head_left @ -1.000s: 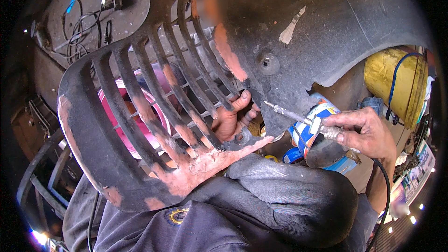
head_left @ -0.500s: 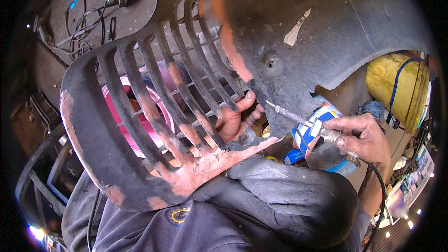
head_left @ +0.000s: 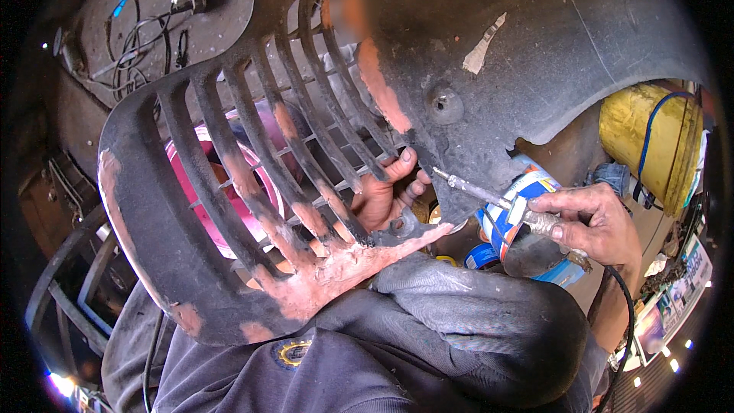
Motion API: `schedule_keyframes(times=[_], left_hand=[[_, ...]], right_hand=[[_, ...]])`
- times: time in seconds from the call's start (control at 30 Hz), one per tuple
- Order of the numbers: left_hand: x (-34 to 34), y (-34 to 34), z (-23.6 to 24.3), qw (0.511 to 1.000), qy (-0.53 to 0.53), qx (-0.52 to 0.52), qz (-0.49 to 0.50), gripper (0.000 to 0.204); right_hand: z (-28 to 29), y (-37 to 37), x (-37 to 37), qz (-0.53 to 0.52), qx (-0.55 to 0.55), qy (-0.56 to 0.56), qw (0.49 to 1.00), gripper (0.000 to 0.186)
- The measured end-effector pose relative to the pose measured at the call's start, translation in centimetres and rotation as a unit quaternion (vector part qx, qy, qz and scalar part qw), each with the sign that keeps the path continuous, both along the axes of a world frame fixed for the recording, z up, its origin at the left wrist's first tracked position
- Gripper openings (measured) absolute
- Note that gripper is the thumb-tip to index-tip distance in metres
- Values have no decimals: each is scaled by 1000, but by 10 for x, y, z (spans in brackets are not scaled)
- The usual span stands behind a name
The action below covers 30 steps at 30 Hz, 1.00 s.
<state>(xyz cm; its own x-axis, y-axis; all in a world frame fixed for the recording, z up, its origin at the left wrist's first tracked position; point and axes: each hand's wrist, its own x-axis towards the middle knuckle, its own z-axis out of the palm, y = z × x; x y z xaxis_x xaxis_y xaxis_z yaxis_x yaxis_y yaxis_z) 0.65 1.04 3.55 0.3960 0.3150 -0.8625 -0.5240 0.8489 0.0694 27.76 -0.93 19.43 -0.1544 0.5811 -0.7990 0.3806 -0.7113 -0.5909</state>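
A large black plastic vehicle panel (head_left: pixel 164 245) with a slatted grille section lies across my lap. Pinkish filler (head_left: pixel 313 287) coats its lower corner and parts of several slats. My left hand (head_left: pixel 382 199) reaches from behind the panel at the grille's right end, thumb and fingers closed around the edge of the plastic. In my right hand (head_left: pixel 592 222) is a soldering iron (head_left: pixel 489 197) with a worn, whitish handle, its cord running down past my wrist. The iron's thin tip points left, close to the panel just right of my left fingers; whether it touches cannot be made out.
Behind the panel's right corner stands a white, blue and orange can (head_left: pixel 520 206), with a smaller blue tin (head_left: pixel 482 256) beside it. A yellow bucket (head_left: pixel 650 145) is farther right. Pink round tub (head_left: pixel 229 191) shows through the slats. Cables (head_left: pixel 134 53) lie upper left.
The soldering iron's tip has shifted very slightly left and down. My left hand keeps its hold on the panel, which stays almost in place.
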Motion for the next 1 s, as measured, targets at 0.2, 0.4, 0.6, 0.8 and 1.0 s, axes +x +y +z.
schedule_keyframes(times=[0.2,0.4,0.6,0.8,1.0], left_hand=[[-1,-1,-3,1000,-2,-7,3,14],[0,1,1,999,25,-18,19,13],[2,2,2,1000,14,-12,13,13],[3,0,2,999,23,-12,20,14],[2,4,6,999,24,-17,14,15]], right_hand=[[4,6,2,44,32,4,999,41],[11,17,1,69,-35,-7,997,38],[11,14,4,87,18,16,996,38],[8,12,5,100,50,39,993,38],[14,18,-1,55,-31,-5,998,38]])
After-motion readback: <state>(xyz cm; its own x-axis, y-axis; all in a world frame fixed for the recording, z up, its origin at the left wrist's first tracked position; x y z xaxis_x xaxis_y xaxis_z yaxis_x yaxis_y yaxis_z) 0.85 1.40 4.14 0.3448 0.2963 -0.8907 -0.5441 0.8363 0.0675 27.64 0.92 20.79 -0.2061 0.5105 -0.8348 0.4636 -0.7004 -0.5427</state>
